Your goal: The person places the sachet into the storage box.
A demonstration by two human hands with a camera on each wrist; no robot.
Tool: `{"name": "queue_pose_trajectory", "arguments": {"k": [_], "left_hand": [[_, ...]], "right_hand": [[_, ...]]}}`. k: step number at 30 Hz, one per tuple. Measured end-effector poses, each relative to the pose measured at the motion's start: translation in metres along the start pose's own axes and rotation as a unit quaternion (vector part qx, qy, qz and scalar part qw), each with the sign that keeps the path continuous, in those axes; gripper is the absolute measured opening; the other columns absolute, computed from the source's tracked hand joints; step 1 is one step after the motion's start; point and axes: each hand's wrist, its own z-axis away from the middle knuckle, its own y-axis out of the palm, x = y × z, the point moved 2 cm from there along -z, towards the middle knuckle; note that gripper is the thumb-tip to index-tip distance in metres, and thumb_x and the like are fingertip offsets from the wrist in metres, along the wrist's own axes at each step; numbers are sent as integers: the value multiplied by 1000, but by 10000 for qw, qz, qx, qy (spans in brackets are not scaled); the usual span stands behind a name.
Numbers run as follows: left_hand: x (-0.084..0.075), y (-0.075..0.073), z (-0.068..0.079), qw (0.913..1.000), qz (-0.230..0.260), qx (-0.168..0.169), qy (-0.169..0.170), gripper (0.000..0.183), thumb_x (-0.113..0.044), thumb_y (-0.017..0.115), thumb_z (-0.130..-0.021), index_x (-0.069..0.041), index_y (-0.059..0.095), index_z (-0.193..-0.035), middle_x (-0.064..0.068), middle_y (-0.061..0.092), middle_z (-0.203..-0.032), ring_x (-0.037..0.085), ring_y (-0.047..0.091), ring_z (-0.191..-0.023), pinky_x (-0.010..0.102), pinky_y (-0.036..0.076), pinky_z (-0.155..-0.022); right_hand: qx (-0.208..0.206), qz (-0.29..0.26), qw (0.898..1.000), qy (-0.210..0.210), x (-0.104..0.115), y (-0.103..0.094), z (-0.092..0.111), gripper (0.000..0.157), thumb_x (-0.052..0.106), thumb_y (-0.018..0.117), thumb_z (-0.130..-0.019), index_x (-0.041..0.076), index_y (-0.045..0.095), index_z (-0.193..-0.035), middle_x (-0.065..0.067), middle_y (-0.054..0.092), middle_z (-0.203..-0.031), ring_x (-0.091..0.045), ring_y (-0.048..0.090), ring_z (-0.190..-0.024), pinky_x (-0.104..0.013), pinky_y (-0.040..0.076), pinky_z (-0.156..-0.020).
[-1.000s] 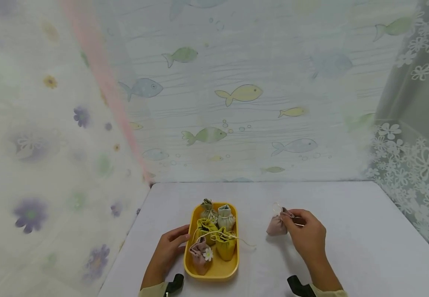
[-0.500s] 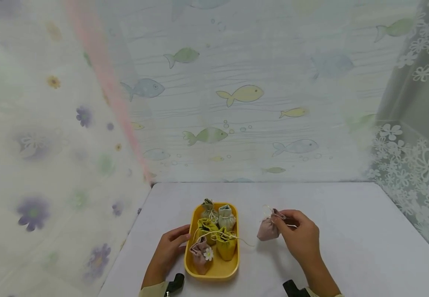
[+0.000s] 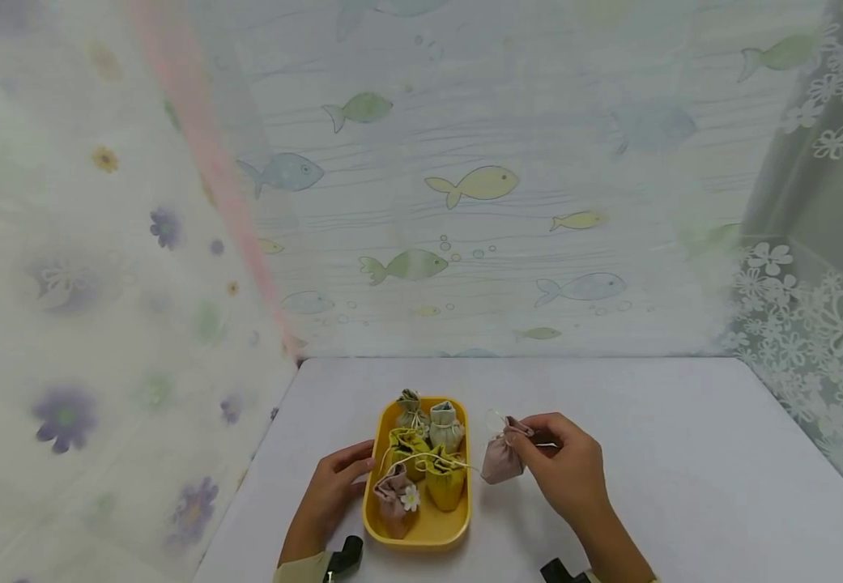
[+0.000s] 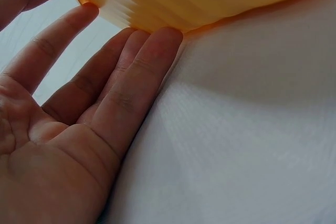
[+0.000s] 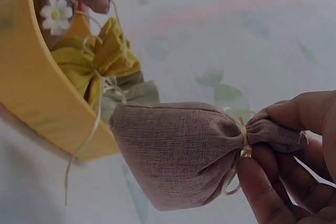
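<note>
My right hand pinches the gathered neck of a mauve drawstring pouch, tied with a cream cord. In the head view that pouch hangs just right of the yellow tray. The left hand has its fingertips against the tray's left side; its fingers look straight in the left wrist view, touching the tray wall. Inside the tray stand two yellow pouches, a grey-green pouch, a pale green pouch and another mauve pouch with a white flower.
A loose cream cord trails over the tray's right rim. The tray stands on a white-covered table. Behind the table hangs a curtain printed with fish, and a flowered curtain falls along the left side.
My right hand has moved left with the mauve pouch, bringing it close to the tray's right side. The left hand and the tray have stayed in place.
</note>
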Motion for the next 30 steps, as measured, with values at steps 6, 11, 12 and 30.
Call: {"name": "queue_pose_trajectory", "arguments": {"k": [6,11,12,30], "left_hand": [[-1,0,2,10000,-12,-37,-31,61,-39,80,-89,-10,65,-141,13,61,-146,23,65,-122,41,61,-95],[0,0,1,9999,-42,-84,-68,61,-39,81,-89,-10,65,-141,14,61,-146,24,64,-125,40,61,-94],[0,-1,1,9999,-43,-90,-78,61,-39,81,-89,-10,65,-141,14,61,-146,25,64,-126,39,61,-94],[1,0,-2,9999,3,11,102,59,-36,80,-91,-7,65,-140,15,62,-145,25,65,-124,40,61,-94]], "right_hand": [[293,-244,9993,-46,11,14,6,14,24,87,-85,23,75,-93,5,74,-94,-11,72,-84,-21,61,-69],[566,-503,9970,-152,18,26,11,18,18,89,-82,24,73,-89,7,73,-90,-11,72,-81,-23,62,-66],[614,-530,9965,-197,20,28,12,19,17,89,-82,24,73,-89,7,72,-89,-10,72,-80,-23,62,-66],[1347,-403,9856,-934,30,61,30,18,23,88,-84,28,71,-87,13,68,-85,-2,67,-72,-20,60,-63]]}}
